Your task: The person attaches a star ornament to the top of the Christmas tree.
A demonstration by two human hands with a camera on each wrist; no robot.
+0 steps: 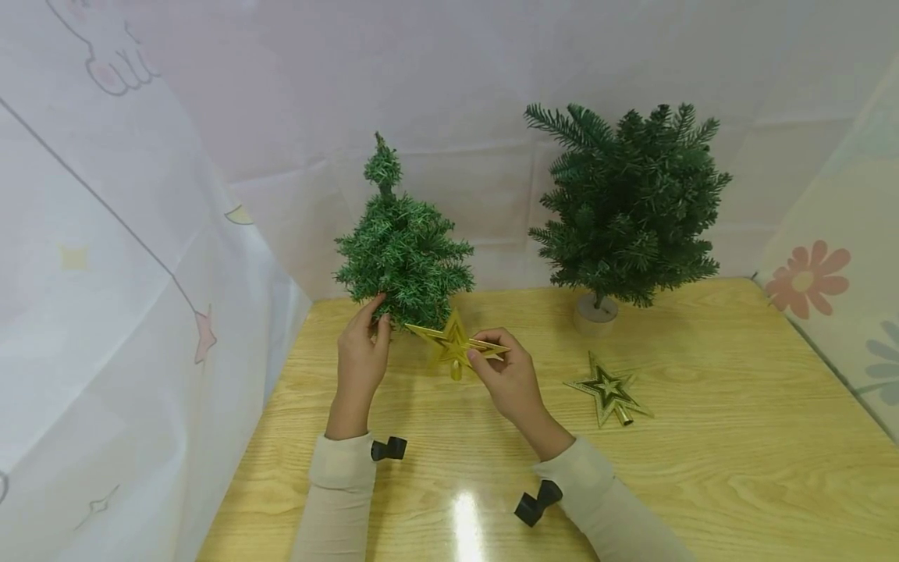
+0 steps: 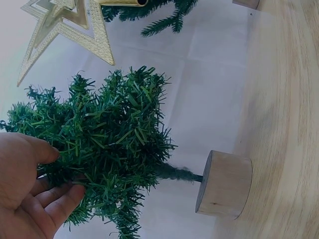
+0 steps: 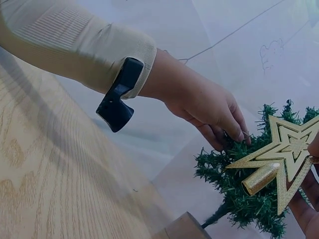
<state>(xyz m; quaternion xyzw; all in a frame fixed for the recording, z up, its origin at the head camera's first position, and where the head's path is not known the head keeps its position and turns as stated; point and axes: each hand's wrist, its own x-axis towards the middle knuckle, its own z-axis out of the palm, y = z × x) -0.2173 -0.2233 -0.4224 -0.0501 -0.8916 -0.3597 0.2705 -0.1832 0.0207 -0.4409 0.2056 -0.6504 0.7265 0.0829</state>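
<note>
Gold star: my gold star point(image 1: 455, 342) is up in front of the small tree's low right side. I can't tell if they touch.
Which way it points: one tip goes up, and the little tube point(image 1: 456, 370) goes down toward me. Its long line runs from that tip to the tube.
Right hand: my right hand point(image 1: 516, 378) pinches the star by its right tip.
Left hand: my left hand point(image 1: 361, 355) holds the low left branches of the small tree point(image 1: 407, 254), thumb and fingers close together.
Small tree: its top points up, and its wood foot point(image 2: 227, 184) is on the counter point(image 1: 758, 406).
Other star: the second star point(image 1: 607, 387) lies to my right, its tube toward me.
Big tree: the big tree point(image 1: 635, 207) stands back on the right, on a round wood foot point(image 1: 596, 314).
In the way: cloth point(image 1: 477, 70) hangs close behind both trees.
Edges and room: the counter's left edge is near my left arm. A wide bit of wood lies between the two stars.
</note>
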